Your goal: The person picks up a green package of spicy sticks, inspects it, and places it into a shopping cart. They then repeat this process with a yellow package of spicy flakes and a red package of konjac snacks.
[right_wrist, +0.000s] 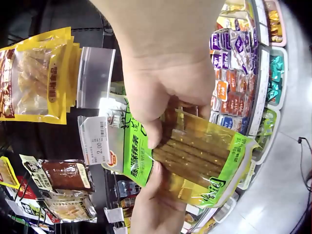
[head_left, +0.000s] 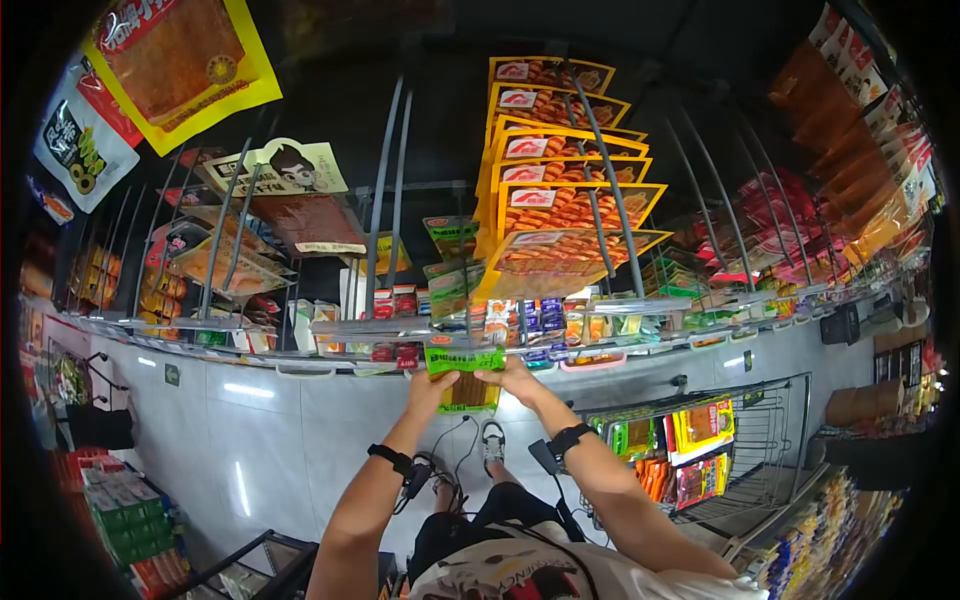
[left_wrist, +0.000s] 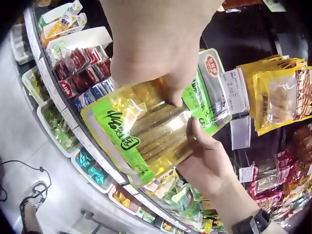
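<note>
A green and yellow packet [head_left: 466, 385] with brown sticks behind a clear window is held between both hands, by its two side edges near the green top band. My left hand [head_left: 434, 388] pinches one side, my right hand [head_left: 512, 377] the other. In the left wrist view the packet [left_wrist: 161, 131] lies across the frame, the left hand [left_wrist: 156, 53] over it and the right hand [left_wrist: 209, 165] below. The right wrist view shows the packet [right_wrist: 195, 158] beside a price tag [right_wrist: 96, 141], with the right hand [right_wrist: 165, 83] nearer and the left hand [right_wrist: 158, 204] beyond; curled fingers are partly hidden behind it.
Yellow packets [head_left: 575, 205] hang on metal hooks above the hands. Below them runs a shelf edge [head_left: 330, 330] with small packets in boxes. A wire cart [head_left: 770, 450] holding several packets stands at the right. Stacked green boxes [head_left: 125, 510] are at the lower left.
</note>
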Motion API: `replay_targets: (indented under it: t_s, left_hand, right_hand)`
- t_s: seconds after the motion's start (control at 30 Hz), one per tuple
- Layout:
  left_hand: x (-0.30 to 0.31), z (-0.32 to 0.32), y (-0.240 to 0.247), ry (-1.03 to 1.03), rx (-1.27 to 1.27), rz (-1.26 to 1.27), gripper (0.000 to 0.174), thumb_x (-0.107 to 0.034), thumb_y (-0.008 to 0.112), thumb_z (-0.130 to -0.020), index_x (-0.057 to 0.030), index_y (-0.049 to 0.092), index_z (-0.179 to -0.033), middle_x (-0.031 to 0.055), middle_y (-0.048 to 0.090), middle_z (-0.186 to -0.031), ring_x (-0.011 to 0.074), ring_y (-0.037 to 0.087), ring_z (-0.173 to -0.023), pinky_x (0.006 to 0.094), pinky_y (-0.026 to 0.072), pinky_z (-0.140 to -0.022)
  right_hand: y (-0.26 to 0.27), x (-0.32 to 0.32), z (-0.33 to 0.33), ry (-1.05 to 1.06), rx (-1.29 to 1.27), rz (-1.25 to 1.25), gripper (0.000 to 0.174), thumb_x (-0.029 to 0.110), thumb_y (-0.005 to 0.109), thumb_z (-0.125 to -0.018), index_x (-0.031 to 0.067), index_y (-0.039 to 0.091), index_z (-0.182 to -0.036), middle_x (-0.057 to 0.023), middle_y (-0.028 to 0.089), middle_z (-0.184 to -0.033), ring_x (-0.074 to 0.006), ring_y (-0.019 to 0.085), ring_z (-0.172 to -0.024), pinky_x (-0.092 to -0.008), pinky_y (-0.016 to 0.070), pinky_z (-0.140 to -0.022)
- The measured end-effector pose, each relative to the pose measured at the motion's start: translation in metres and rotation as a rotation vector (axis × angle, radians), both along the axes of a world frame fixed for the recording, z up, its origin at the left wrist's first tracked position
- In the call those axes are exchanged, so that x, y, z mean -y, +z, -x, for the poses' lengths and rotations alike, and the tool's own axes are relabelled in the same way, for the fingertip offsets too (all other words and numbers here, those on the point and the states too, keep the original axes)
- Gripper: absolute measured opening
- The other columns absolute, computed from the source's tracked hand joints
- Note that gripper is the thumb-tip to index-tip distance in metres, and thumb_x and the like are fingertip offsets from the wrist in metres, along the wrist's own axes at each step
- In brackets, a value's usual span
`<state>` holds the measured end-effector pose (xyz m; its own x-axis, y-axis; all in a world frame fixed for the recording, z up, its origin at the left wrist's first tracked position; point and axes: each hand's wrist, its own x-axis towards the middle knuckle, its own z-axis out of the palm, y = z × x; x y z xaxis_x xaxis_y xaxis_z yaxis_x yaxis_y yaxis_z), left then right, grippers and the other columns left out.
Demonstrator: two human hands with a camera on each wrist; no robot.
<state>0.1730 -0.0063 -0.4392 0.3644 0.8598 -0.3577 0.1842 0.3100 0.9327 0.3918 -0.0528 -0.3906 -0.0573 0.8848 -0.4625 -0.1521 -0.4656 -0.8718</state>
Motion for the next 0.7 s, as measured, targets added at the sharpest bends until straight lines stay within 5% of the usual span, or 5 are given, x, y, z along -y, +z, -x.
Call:
replay_targets:
  t_s: [0.37,0.43,0.47,0.6,0.7]
  left_hand:
    - [-0.013,-0.007,0.003,0.04,-0.003,0.02,0.036,-0.012,0.073,-0.086,-0.0009,0.064,-0.119,0.0049,0.069,-0.109,0.0143,0.063,-0.097,0.0299,0.0493,-0.087]
    - [-0.015,-0.013,0.017,0.188,0.118,-0.005,0.038,-0.01,0.072,-0.086,-0.0005,0.062,-0.121,0.0061,0.068,-0.111,0.0157,0.063,-0.1,0.0304,0.049,-0.089]
    - [-0.013,-0.004,0.002,0.185,-0.051,-0.153,0.041,-0.009,0.071,-0.087,-0.0002,0.059,-0.126,0.0075,0.067,-0.114,0.0174,0.063,-0.104,0.0311,0.048,-0.093]
    - [0.028,0.056,-0.003,-0.024,-0.243,-0.294,0.037,-0.013,0.07,-0.088,-0.0011,0.062,-0.123,0.009,0.068,-0.111,0.0186,0.064,-0.102,0.0319,0.0491,-0.094]
    - [0.082,0.137,-0.01,-0.333,-0.284,-0.09,0.029,-0.014,0.068,-0.089,-0.0034,0.066,-0.116,0.0067,0.068,-0.103,0.0151,0.065,-0.091,0.031,0.0527,-0.083]
  right_hand:
    - [-0.024,-0.016,0.002,-0.105,0.01,0.148,0.043,0.023,0.075,-0.085,0.0026,0.062,-0.121,-0.006,0.066,-0.116,-0.0169,0.06,-0.103,-0.032,0.0475,-0.09]
    - [-0.099,-0.042,-0.002,-0.192,0.143,-0.087,0.045,0.027,0.077,-0.084,0.0023,0.064,-0.119,-0.0059,0.068,-0.112,-0.0189,0.061,-0.102,-0.0333,0.0486,-0.087]
    - [-0.094,-0.054,-0.004,-0.207,0.156,-0.059,0.043,0.027,0.076,-0.084,0.0021,0.065,-0.117,-0.0057,0.069,-0.108,-0.0196,0.062,-0.099,-0.0336,0.049,-0.086]
    - [-0.054,-0.087,0.001,-0.45,0.109,-0.246,0.037,0.027,0.076,-0.085,0.0057,0.068,-0.115,-0.0077,0.071,-0.1,-0.0179,0.064,-0.092,-0.0337,0.0501,-0.085]
    - [-0.118,-0.095,-0.01,-0.246,0.399,-0.171,0.035,0.025,0.068,-0.09,0.0047,0.065,-0.119,-0.0089,0.071,-0.103,-0.0169,0.066,-0.09,-0.0353,0.0533,-0.08]
